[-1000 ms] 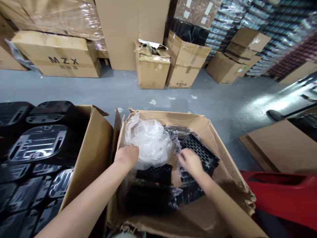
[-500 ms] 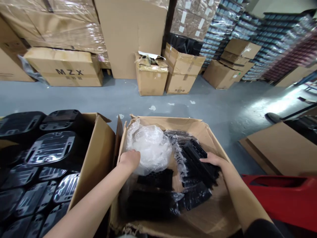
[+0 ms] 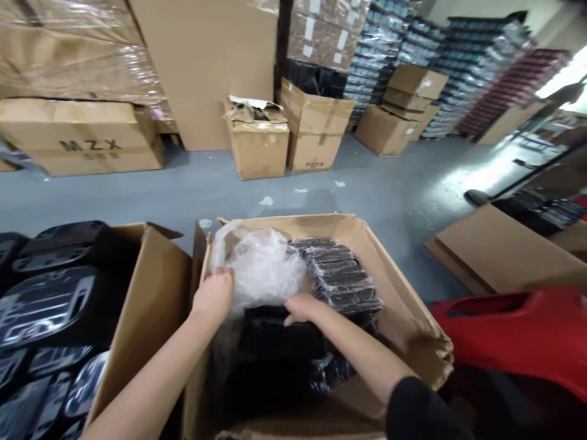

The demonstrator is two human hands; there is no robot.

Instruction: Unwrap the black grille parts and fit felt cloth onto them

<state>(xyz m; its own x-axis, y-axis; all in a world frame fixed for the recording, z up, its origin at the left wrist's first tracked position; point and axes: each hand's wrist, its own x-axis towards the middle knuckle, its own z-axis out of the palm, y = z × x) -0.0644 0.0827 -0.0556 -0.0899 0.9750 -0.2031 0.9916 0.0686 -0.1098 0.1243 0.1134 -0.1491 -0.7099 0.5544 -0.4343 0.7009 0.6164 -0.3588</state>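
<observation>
An open cardboard box (image 3: 397, 287) lies below me. My left hand (image 3: 214, 294) is closed on a clear plastic bag (image 3: 263, 269), gripping its edge near the box's left wall. My right hand (image 3: 301, 307) reaches into the middle of the box, thumb and fingers closed around the top edge of a black plastic part (image 3: 270, 330). The part's lower end merges with dark pieces beneath it, so its outline is unclear. To the right of that hand sits a plastic-wrapped stack of black parts (image 3: 343, 272).
At my left a second cardboard box (image 3: 147, 287) holds several glossy black shells (image 3: 46, 305). A red plastic object (image 3: 513, 330) stands on the right, below a flat cardboard piece (image 3: 509, 250). Across the grey floor are cartons (image 3: 261, 146) and wrapped stacks.
My right hand has moved left with the black part, from above the wrapped stack to beside the plastic bag. My left hand keeps hold of the bag. The view has shifted right.
</observation>
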